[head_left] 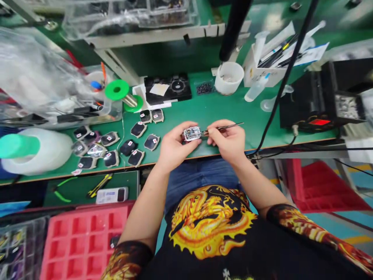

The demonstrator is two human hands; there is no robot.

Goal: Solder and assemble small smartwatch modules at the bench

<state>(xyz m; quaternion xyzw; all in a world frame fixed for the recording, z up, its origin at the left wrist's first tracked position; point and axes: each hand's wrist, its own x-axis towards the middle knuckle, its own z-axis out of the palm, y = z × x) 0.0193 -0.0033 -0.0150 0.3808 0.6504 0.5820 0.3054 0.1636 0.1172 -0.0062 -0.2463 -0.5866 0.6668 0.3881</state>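
Observation:
My left hand (174,146) is closed around a small clear rectangular part (192,133), held over the front edge of the green bench (210,109). My right hand (229,140) pinches thin metal tweezers (230,126) whose tips point at the part from its right side. Both hands are close together, just above my lap. To the left of my left hand lie several small black watch-like screens (128,147) with white and red stickers.
A white bottle with a green cap (32,149) lies at the left. Green solder spools (117,90), a black fixture (169,88), a white cup (229,77) and a black unit (320,101) stand further back. A red compartment tray (83,243) sits below left.

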